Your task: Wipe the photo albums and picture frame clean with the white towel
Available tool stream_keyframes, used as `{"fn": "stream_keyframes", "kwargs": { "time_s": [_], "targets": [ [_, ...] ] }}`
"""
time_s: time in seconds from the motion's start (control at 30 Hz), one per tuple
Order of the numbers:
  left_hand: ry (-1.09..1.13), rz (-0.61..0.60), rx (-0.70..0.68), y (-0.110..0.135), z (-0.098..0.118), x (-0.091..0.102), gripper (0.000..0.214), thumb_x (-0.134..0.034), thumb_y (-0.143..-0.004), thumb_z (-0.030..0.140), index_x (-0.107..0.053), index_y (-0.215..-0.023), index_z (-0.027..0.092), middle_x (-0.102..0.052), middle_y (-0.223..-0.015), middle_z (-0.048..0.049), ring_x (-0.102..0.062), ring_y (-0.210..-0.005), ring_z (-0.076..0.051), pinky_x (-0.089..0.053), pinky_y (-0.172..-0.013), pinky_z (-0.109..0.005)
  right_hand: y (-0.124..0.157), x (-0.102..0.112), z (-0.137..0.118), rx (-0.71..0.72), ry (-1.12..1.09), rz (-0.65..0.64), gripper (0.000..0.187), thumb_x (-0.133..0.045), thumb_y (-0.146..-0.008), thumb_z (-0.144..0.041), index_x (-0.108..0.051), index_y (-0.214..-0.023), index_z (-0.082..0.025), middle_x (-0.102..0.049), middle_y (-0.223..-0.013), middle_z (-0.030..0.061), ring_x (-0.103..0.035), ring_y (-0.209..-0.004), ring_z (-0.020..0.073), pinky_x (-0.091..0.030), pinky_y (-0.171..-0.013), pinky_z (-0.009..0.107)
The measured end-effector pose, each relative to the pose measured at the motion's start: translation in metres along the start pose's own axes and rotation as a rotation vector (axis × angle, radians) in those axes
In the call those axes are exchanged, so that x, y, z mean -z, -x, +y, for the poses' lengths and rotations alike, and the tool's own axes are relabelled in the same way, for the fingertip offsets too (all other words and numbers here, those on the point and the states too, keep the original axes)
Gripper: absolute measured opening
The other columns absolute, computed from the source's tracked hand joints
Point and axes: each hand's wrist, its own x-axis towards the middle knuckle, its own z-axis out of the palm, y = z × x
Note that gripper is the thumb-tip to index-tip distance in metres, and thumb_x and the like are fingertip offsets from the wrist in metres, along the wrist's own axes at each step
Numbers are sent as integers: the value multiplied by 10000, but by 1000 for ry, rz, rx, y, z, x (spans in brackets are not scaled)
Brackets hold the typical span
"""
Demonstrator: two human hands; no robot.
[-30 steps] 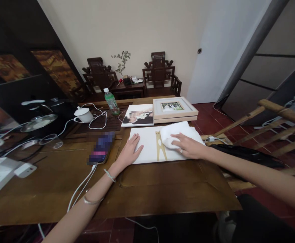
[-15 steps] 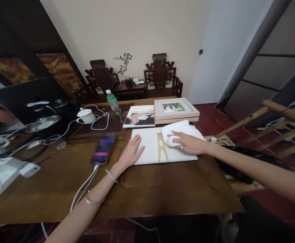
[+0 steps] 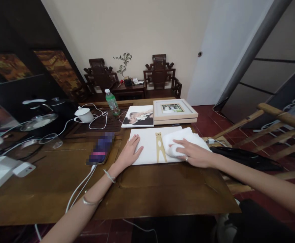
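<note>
A white board with a gold stand on its back lies flat on the wooden table. My left hand rests flat on the board's left edge, fingers spread. My right hand presses a white cloth down on the board's right end, fingers laid over the cloth.
Behind the board lie a photo print and a stack of light wooden picture frames. A phone on a white cable sits left of my left hand. A green bottle, a white teapot and pot lids stand further left. A wooden chair is at the right.
My right hand has slid the white cloth toward me and to the right along the board. My left hand has stayed flat on the board's left edge.
</note>
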Motion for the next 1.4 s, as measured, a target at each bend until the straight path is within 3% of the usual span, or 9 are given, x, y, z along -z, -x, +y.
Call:
{"fn": "stream_keyframes", "kwargs": {
  "time_s": [0.1,0.2,0.4,0.5,0.67,0.83,1.0,1.17,1.4],
  "targets": [
    [10,-3,2,0,0,0,515,-404,-936,396,-435,-1362,108,-380,-1475,-194,-287,-1403,-293,-242,-1131,-530,-30,6,22,-71,17,16,312,-354,-954,-356,-575,-1121,-210,-499,-1359,134,-385,-1309,305,-341,-1048,513],
    [17,5,-2,0,-1,0,508,-410,-934,393,-437,-1361,121,-385,-1475,-188,-291,-1401,-294,-243,-1128,-537,-56,12,43,-119,26,32,354,-328,-956,-417,-554,-1147,-223,-558,-1244,131,-527,-1132,301,-428,-948,472],
    [24,-6,12,-1,1,1,517,-413,-925,391,-440,-1359,110,-388,-1470,-195,-292,-1399,-309,-257,-1118,-553,-72,17,57,-160,15,52,356,-316,-953,-425,-537,-1156,-232,-607,-1081,113,-562,-1050,293,-440,-915,445],
    [24,-19,19,-1,2,2,526,-408,-929,397,-439,-1360,96,-380,-1473,-202,-289,-1400,-311,-255,-1120,-551,-59,14,44,-154,-1,42,351,-321,-953,-410,-551,-1131,-216,-587,-1172,131,-546,-1101,301,-427,-939,459],
    [18,-1,-4,0,1,1,508,-414,-934,386,-426,-1371,128,-382,-1477,-183,-285,-1404,-291,-249,-1127,-536,-12,1,2,-99,-25,17,268,-358,-940,-287,-577,-1064,-194,-443,-1411,146,-348,-1335,311,-332,-1052,517],
    [11,-4,4,0,1,0,514,-408,-937,390,-431,-1367,110,-380,-1476,-192,-275,-1408,-291,-239,-1133,-527,34,-13,-39,-42,-69,23,181,-434,-872,-170,-590,-954,-214,-431,-1443,103,-234,-1402,288,-247,-1112,557],
    [-2,-14,2,0,1,1,517,-394,-941,392,-426,-1368,103,-368,-1482,-197,-277,-1407,-295,-234,-1133,-534,44,-11,-51,-46,-64,-29,183,-418,-890,-183,-589,-945,-220,-474,-1411,97,-231,-1406,274,-245,-1122,548],
    [1,-13,8,-1,1,0,519,-399,-935,396,-434,-1362,102,-377,-1477,-194,-277,-1408,-294,-233,-1138,-523,19,-1,-30,-124,-79,-16,250,-372,-939,-294,-596,-1002,-202,-433,-1431,141,-360,-1340,290,-338,-1068,497],
    [9,-22,13,-1,1,1,528,-403,-928,396,-438,-1358,91,-382,-1472,-201,-280,-1405,-305,-235,-1134,-533,-44,11,32,-181,-37,8,392,-323,-954,-446,-556,-1160,-207,-546,-1258,142,-499,-1188,307,-395,-988,442]
  ]
}}
